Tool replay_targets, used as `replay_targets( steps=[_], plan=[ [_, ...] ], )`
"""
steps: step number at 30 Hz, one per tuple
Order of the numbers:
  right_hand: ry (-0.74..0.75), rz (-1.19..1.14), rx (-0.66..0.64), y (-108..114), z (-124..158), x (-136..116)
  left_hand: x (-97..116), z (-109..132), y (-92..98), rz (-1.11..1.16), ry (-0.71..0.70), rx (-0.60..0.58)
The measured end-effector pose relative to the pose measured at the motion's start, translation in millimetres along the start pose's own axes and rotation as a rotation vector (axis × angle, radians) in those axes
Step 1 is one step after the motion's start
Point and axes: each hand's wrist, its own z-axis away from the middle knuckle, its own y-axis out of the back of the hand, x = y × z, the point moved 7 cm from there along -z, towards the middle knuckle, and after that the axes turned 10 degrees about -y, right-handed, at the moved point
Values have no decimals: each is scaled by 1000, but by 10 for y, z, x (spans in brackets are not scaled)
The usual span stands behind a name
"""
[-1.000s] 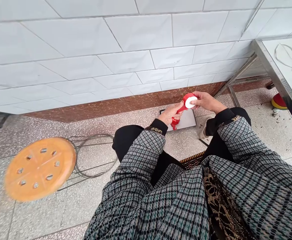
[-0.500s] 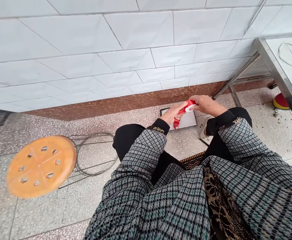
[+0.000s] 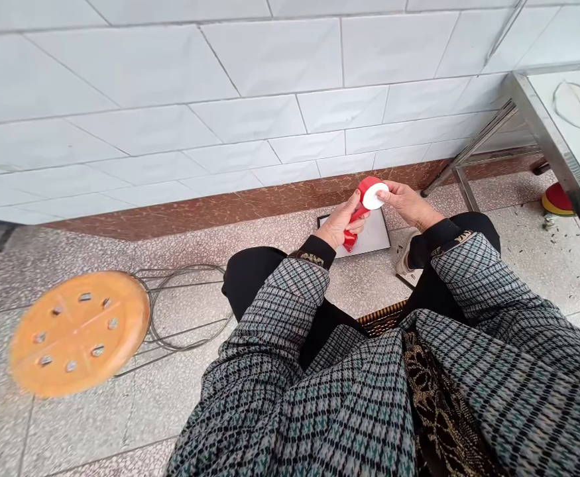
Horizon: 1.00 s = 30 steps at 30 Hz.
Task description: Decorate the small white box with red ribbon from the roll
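A red tape roll [image 3: 372, 193] with a white core is held up above my knees. My right hand [image 3: 405, 204] pinches the roll from the right side. A red strip of tape runs down from the roll into my left hand [image 3: 340, 225], whose fingers are closed round it. Both hands are close together, over a white flat panel [image 3: 374, 237] that lies on the floor by the wall.
An orange round stool [image 3: 78, 333] with a wire frame stands on the floor at the left. A steel table [image 3: 558, 146] with a white cable on it is at the right; a red and yellow disc [image 3: 557, 199] lies under it. White tiled wall ahead.
Half a second ago the roll was tipped flat and lower; now both hands have lifted it a little and its white face is turned up again.
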Motion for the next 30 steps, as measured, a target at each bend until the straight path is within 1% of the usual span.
replay_targets(
  steps=[4, 6, 8, 11, 13, 16, 20, 24, 27, 30],
  plan=[
    [47, 156, -23, 98, 29, -116, 24, 6, 15, -77, -2, -55],
    [60, 266, -35, 124, 45, -158, 16, -1, 29, -88, 11, -63],
    [73, 431, -23, 140, 54, -191, -7, -11, 47, -89, 36, -57],
    [93, 757, 21, 142, 64, -232, -51, -17, 64, -94, 90, -42],
    [112, 950, 12, 104, 79, -249, -76, -13, 66, -101, 124, -40],
    [104, 1164, -16, 41, 105, -231, -124, -6, 66, -127, 178, -53],
    [56, 1408, 12, 0, 132, -181, -217, -20, 76, -157, 254, -44],
    [8, 1499, 16, -53, 168, -177, -269, -33, 50, -137, 288, -14],
    [-60, 1490, 35, -49, 189, -201, -286, -23, 26, -125, 307, -10],
    [-97, 1453, -4, -31, 192, -190, -308, -19, 44, -159, 317, -35]
  ],
)
